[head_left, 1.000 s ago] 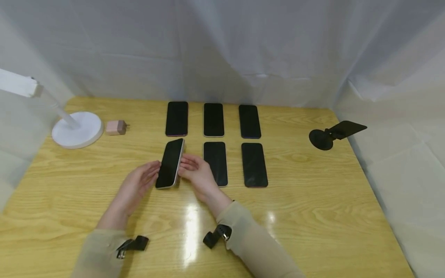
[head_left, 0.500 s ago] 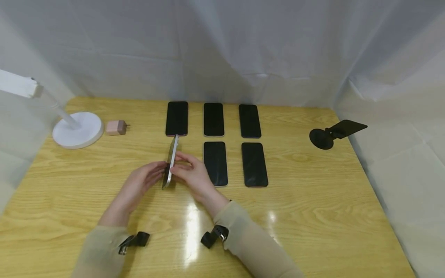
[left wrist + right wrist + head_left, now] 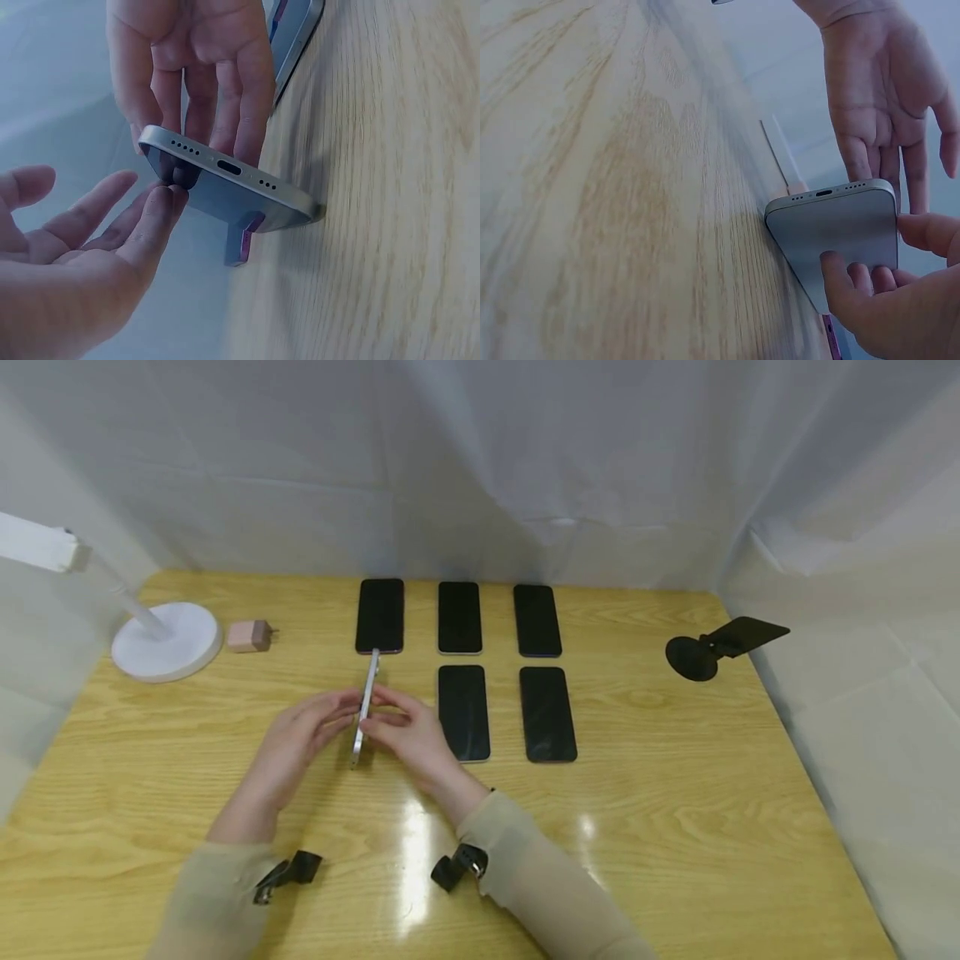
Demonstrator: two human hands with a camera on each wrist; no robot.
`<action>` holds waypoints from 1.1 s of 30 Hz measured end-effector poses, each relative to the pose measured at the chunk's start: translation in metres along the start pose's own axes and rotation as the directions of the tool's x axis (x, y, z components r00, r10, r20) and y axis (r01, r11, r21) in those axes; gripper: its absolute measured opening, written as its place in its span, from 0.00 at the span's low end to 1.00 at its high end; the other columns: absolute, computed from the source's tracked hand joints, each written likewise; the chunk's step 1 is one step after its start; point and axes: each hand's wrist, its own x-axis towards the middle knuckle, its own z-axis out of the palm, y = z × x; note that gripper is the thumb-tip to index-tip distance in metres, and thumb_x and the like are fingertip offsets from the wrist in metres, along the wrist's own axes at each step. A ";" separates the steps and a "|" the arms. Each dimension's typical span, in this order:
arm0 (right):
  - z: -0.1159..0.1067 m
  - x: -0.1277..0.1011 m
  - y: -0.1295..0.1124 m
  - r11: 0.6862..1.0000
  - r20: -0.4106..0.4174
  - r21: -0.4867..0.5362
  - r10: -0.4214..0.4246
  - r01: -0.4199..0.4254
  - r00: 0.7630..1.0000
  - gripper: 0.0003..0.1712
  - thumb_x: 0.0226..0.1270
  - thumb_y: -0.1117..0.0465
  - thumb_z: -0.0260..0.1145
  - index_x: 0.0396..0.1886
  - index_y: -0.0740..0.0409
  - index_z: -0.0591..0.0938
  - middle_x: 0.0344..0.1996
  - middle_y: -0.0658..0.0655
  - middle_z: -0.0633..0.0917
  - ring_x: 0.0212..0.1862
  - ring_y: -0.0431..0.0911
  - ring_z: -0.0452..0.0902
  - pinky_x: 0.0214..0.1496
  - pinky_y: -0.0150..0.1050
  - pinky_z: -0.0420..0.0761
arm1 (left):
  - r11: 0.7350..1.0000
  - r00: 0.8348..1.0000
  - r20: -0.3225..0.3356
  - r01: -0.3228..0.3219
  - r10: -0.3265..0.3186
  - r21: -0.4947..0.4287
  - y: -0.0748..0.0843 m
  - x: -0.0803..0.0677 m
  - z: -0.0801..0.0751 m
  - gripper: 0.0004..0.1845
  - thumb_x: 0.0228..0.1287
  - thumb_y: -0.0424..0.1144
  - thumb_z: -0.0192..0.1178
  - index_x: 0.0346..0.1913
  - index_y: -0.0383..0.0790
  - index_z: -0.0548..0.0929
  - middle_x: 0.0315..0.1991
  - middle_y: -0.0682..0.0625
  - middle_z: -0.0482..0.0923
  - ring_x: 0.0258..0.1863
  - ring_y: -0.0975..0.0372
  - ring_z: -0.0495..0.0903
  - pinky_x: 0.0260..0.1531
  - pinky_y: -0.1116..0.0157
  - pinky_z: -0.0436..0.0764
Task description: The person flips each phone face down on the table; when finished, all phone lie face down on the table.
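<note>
A smartphone with a silvery rim stands on its long edge on the table, its dark screen towards my left hand. My right hand holds it, thumb at the upper edge and fingers on the pale back. The fingertips of my left hand touch the screen side; the fingers are loosely extended. In the left wrist view the charging port end faces the camera. Just behind lies a dark phone with a reddish rim.
More dark-screened phones lie flat: one behind the right hand, one beside it, two in the back row. A pink charger plug and white lamp base stand left; a black stand is at right.
The held phone has turned from tilted, with its screen showing, to upright on its edge. Both hands have shifted slightly left or inward with it. The other phones have stayed put.
</note>
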 end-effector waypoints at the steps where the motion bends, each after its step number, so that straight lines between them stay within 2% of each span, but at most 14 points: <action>1: 0.001 0.000 0.000 1.000 0.006 -0.005 -0.003 0.003 1.000 0.29 0.59 0.75 0.66 0.62 0.60 0.76 0.51 0.55 0.79 0.50 0.47 0.79 0.49 0.38 0.83 | 1.000 1.000 -0.008 0.009 -0.009 0.021 0.002 0.000 0.000 0.33 0.76 0.52 0.41 0.65 0.24 0.66 0.65 0.34 0.65 0.62 0.57 0.69 0.61 0.72 0.70; 6: 0.006 0.001 -0.001 0.999 0.018 -0.047 -0.020 0.021 1.000 0.30 0.59 0.74 0.67 0.63 0.57 0.75 0.57 0.55 0.76 0.53 0.47 0.77 0.50 0.36 0.82 | 0.998 0.999 -0.043 0.016 -0.013 0.064 0.004 0.000 0.000 0.30 0.76 0.50 0.41 0.64 0.25 0.68 0.64 0.35 0.67 0.62 0.55 0.68 0.59 0.71 0.72; 9: 0.008 0.002 -0.001 0.995 0.009 -0.096 -0.012 0.013 1.000 0.31 0.58 0.72 0.69 0.62 0.54 0.76 0.55 0.55 0.75 0.52 0.48 0.77 0.48 0.35 0.83 | 0.995 0.998 -0.059 0.026 -0.020 0.100 0.005 0.000 -0.002 0.30 0.76 0.50 0.41 0.64 0.25 0.68 0.64 0.36 0.66 0.62 0.55 0.69 0.58 0.73 0.72; 14: 0.011 0.004 -0.001 0.976 0.013 -0.218 0.012 -0.009 1.000 0.32 0.58 0.67 0.71 0.63 0.44 0.77 0.55 0.50 0.75 0.53 0.47 0.76 0.45 0.34 0.83 | 0.991 0.996 -0.083 0.038 -0.027 0.131 0.005 -0.001 -0.007 0.31 0.77 0.50 0.40 0.64 0.23 0.66 0.65 0.35 0.65 0.60 0.59 0.70 0.59 0.71 0.72; 17: 0.012 0.005 0.000 0.962 0.027 -0.273 0.014 -0.006 1.000 0.33 0.58 0.64 0.72 0.64 0.42 0.76 0.57 0.47 0.74 0.55 0.47 0.75 0.45 0.32 0.82 | 0.991 0.995 -0.099 0.037 -0.025 0.128 0.004 -0.001 -0.010 0.30 0.77 0.48 0.40 0.64 0.22 0.66 0.64 0.34 0.66 0.58 0.61 0.70 0.60 0.68 0.72; 21: 0.013 0.006 0.002 0.964 0.035 -0.267 0.011 -0.001 0.999 0.33 0.57 0.66 0.72 0.64 0.48 0.76 0.59 0.49 0.74 0.56 0.47 0.74 0.47 0.32 0.82 | 0.992 0.992 -0.123 0.035 -0.021 0.118 0.003 -0.001 -0.013 0.29 0.77 0.47 0.41 0.63 0.21 0.66 0.64 0.32 0.65 0.56 0.65 0.71 0.59 0.69 0.72; 26: 0.014 0.006 0.006 0.979 0.024 -0.200 0.038 -0.033 0.999 0.32 0.57 0.71 0.70 0.63 0.56 0.75 0.58 0.53 0.77 0.57 0.46 0.74 0.50 0.33 0.81 | 0.996 0.985 -0.172 0.037 -0.022 0.085 0.000 -0.001 -0.017 0.28 0.77 0.44 0.40 0.63 0.19 0.65 0.63 0.29 0.64 0.53 0.69 0.73 0.56 0.74 0.74; 29: 0.014 0.007 0.008 0.984 0.021 -0.172 0.061 -0.057 0.998 0.32 0.57 0.72 0.69 0.63 0.59 0.74 0.58 0.54 0.78 0.57 0.46 0.74 0.52 0.33 0.80 | 0.996 0.978 -0.203 0.055 -0.040 0.065 -0.002 -0.001 -0.020 0.28 0.77 0.43 0.40 0.63 0.18 0.65 0.63 0.28 0.64 0.52 0.68 0.73 0.55 0.75 0.74; 33: 0.013 0.007 0.009 0.980 0.019 -0.183 0.088 -0.083 0.996 0.33 0.57 0.71 0.69 0.65 0.60 0.72 0.59 0.53 0.77 0.58 0.45 0.73 0.54 0.31 0.78 | 0.995 0.969 -0.235 0.083 -0.069 0.052 -0.006 -0.001 -0.024 0.28 0.76 0.43 0.40 0.63 0.19 0.65 0.63 0.29 0.63 0.53 0.66 0.72 0.56 0.74 0.74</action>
